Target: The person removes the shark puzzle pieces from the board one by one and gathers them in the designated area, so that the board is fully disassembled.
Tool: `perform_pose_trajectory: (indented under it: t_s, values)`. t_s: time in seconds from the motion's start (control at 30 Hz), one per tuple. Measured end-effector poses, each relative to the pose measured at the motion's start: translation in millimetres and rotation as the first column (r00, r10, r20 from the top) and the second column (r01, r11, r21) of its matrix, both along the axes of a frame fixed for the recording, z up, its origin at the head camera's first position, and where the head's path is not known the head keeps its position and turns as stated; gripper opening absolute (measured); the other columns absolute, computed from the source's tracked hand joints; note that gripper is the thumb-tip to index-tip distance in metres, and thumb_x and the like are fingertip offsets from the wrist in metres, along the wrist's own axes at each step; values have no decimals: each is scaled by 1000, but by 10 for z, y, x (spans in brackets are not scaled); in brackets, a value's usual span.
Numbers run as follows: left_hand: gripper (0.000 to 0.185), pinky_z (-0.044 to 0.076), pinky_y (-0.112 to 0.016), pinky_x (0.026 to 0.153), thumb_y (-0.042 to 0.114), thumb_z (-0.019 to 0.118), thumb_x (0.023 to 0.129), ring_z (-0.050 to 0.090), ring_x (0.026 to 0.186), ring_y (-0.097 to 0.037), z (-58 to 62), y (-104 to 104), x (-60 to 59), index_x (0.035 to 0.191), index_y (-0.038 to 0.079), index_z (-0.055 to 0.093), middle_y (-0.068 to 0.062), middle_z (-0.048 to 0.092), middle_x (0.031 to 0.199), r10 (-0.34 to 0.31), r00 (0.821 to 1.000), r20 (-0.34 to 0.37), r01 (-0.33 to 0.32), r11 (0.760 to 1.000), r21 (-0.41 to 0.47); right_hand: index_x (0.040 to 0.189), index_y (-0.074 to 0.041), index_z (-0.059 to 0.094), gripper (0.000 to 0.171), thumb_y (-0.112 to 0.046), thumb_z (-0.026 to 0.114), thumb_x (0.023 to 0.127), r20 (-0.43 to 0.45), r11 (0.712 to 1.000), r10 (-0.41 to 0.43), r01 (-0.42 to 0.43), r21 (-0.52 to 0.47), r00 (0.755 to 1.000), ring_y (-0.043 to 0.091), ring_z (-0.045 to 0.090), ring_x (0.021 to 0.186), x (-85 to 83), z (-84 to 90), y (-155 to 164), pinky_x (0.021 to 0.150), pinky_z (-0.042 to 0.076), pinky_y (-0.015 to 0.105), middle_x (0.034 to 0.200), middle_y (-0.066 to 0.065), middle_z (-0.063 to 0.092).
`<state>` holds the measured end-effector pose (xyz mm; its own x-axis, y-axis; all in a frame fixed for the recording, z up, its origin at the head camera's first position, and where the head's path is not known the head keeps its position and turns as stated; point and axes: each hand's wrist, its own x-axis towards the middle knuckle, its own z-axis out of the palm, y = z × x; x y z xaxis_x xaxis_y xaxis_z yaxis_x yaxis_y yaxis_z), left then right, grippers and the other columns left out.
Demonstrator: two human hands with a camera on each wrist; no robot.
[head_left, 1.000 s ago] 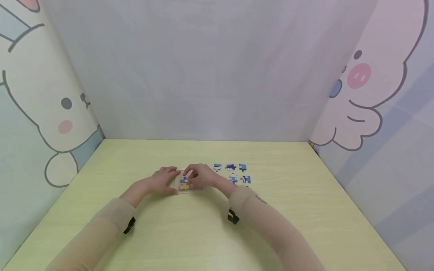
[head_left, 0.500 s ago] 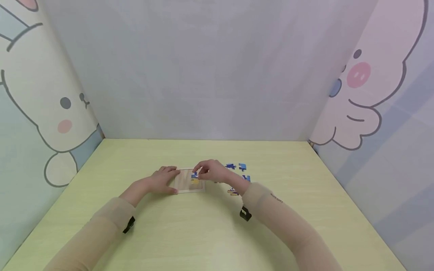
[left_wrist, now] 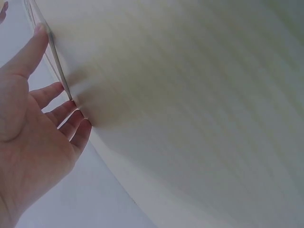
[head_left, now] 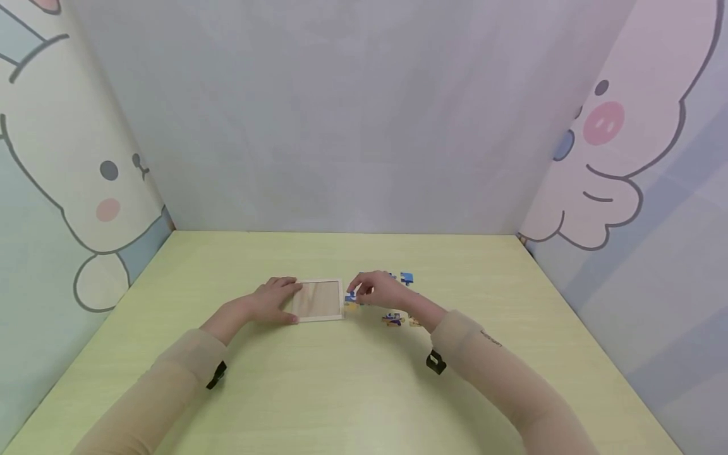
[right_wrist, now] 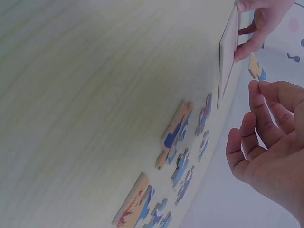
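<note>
The right hand (head_left: 380, 291) pinches a puzzle piece (right_wrist: 256, 68) beside the tray (head_left: 318, 299); the left hand (head_left: 272, 302), fingers flat, steadies the tray's left edge.

Both forearms, in tan sleeves with a black clip near each wrist, are reaching forward and angling inward toward each other. The left hand (head_left: 267, 302) is lying palm down with its fingers (left_wrist: 57, 90) stretched out nearly straight and close together, thumb spread apart from them, and is gripping nothing. The right hand (head_left: 380, 291) is hovering a little further forward and to the right, well apart from the left. Its fingers (right_wrist: 259, 114) are curling, and the fingertips and thumb are meeting in a pinching grip.
</note>
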<state>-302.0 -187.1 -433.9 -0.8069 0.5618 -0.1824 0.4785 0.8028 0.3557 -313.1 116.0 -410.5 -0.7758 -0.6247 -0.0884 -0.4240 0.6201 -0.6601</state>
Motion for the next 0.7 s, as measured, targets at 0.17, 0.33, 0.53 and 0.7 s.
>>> perform_pose_trajectory:
  t_s: [0.17, 0.33, 0.53, 0.7]
  values:
    - [81, 22, -64, 105, 46, 64, 86, 19, 137, -45, -5, -8, -4, 146, 3, 31, -23, 24, 151, 2, 1000, -1, -2, 1000, -8, 105, -17, 66, 16, -13, 63, 90, -19, 998, 17, -16, 53, 1000, 8, 58, 78, 49, -65, 115, 68, 49, 23, 86, -7, 65]
    - [82, 22, -64, 105, 47, 64, 86, 20, 137, -45, -13, -10, -10, 146, 3, 31, -22, 24, 151, 3, 1000, -3, -3, 1000, -10, 102, -18, 67, 14, -14, 64, 89, -26, 997, 10, -8, 75, 1000, 7, 54, 74, 88, -144, 205, 67, 48, 22, 85, -9, 63]
    - [82, 23, -63, 106, 48, 64, 85, 20, 137, -45, -24, -7, -12, 146, 4, 31, -22, 24, 151, 3, 1000, -3, -3, 1000, -19, 101, -18, 67, 15, -12, 66, 87, -9, 998, -1, 2, 63, 1000, 8, 54, 72, 128, -207, 266, 65, 48, 24, 81, -9, 63]
    - [82, 23, -63, 106, 47, 64, 86, 20, 137, -45, -5, 5, -10, 146, 4, 31, -22, 24, 152, 1, 1000, -3, -1, 1000, -20, 100, -17, 67, 15, -10, 66, 87, 23, 998, -22, 20, 61, 999, 10, 54, 71, 145, -208, 273, 63, 48, 25, 81, -7, 62]
